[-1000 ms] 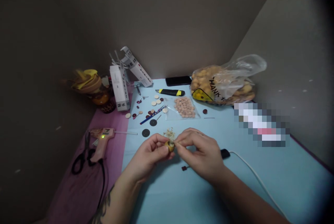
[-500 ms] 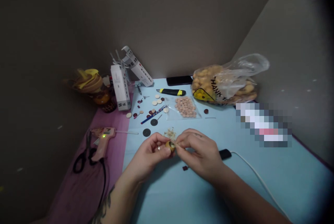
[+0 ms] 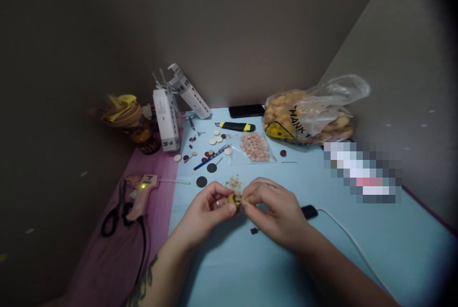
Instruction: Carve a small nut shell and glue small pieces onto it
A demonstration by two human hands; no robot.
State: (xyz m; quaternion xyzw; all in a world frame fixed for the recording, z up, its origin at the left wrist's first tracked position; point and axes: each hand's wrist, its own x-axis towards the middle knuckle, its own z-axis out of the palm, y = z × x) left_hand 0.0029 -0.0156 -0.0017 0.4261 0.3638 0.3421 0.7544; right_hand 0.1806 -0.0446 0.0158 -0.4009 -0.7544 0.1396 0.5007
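Between the thumb and fingers of my left hand (image 3: 205,206) is a small round yellow-brown shell (image 3: 232,200), its dark hollow opening turned to the right. My right hand (image 3: 275,206) is closed in a pinch right beside that opening. Whatever its fingertips hold is too small and covered to make out. Just beyond the hands lies a little heap of pale crumbs (image 3: 234,183) on the blue table cover (image 3: 229,273). A small dark red piece (image 3: 254,231) sits under the right hand, which partly covers a black device (image 3: 309,212) with a white cable.
At the back are a plastic bag of round yellow-brown items (image 3: 304,116), a utility knife (image 3: 235,127), a phone (image 3: 246,111) and a bag of pinkish beads (image 3: 255,147). Discs (image 3: 202,182) and a blue pencil (image 3: 211,157) lie mid-left. A glue gun (image 3: 142,197), scissors (image 3: 110,221) and upright boxes (image 3: 166,121) stand left.
The shell's opening has turned slightly further toward the right hand. Both hands otherwise keep nearly the same place and grip.
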